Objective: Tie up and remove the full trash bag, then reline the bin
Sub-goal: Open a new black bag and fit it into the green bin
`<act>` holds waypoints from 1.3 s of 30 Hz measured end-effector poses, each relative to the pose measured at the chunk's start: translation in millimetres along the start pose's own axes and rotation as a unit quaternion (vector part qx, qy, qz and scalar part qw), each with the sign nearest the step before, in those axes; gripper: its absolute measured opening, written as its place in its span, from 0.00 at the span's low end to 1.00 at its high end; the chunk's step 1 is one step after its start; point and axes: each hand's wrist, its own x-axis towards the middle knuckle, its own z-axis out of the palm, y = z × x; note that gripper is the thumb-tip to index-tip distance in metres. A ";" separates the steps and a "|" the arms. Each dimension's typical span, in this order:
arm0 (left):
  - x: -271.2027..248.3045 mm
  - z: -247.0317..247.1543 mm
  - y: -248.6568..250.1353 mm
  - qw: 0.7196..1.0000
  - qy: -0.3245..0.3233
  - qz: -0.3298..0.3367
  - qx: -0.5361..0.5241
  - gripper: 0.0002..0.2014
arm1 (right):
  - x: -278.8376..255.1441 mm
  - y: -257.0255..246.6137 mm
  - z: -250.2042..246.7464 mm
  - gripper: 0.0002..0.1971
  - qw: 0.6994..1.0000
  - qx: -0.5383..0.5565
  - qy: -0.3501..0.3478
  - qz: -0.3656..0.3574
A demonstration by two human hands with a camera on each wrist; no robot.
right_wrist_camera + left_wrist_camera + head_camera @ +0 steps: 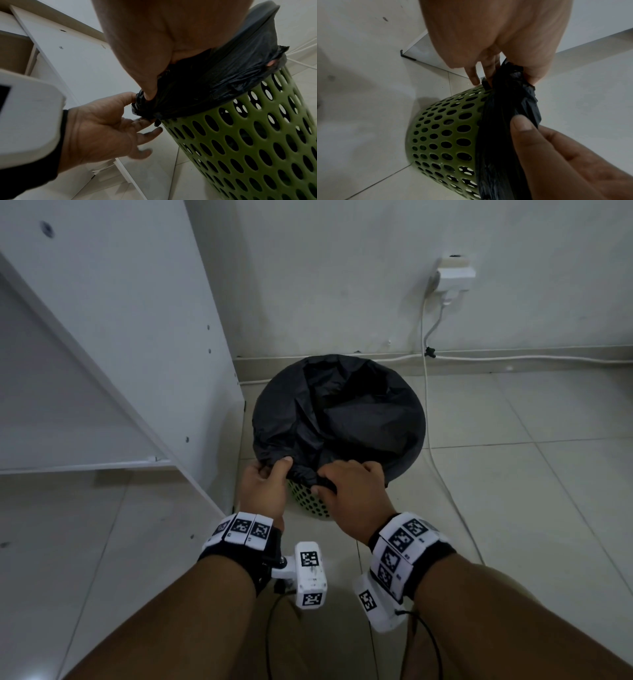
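Note:
A green perforated bin [308, 506] stands on the tiled floor, lined with a black trash bag [342, 412] whose edge is folded over the rim. My left hand [274, 474] pinches the bunched bag edge at the near rim; in the left wrist view its thumb and fingers [488, 71] close on the bag [505, 108] above the bin [440, 135]. My right hand [325, 481] grips the same edge just to the right, its thumb dug into the bag [223, 74] over the bin [257, 135]. What is inside the bag is hidden.
A white cabinet panel [137, 337] stands close on the bin's left. The wall sits just behind the bin, with a socket and adapter [455, 277] and a white cable [428, 405] running down past the bin's right side. Tiled floor [513, 474] lies to the right.

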 end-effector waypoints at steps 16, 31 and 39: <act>-3.8 0.8 9.9 0.998 0.030 -0.052 0.005 0.06 | -7.2 59.9 -20.2 0.22 0.995 -0.068 -0.009 -0.078; 5.9 -0.8 10.2 0.992 0.024 0.027 0.123 0.05 | -5.5 60.7 -16.0 0.21 0.995 -0.067 0.002 -0.069; 1.3 0.2 6.4 0.990 0.031 0.013 0.134 0.08 | -4.6 60.3 -16.9 0.22 0.995 -0.072 -0.005 -0.066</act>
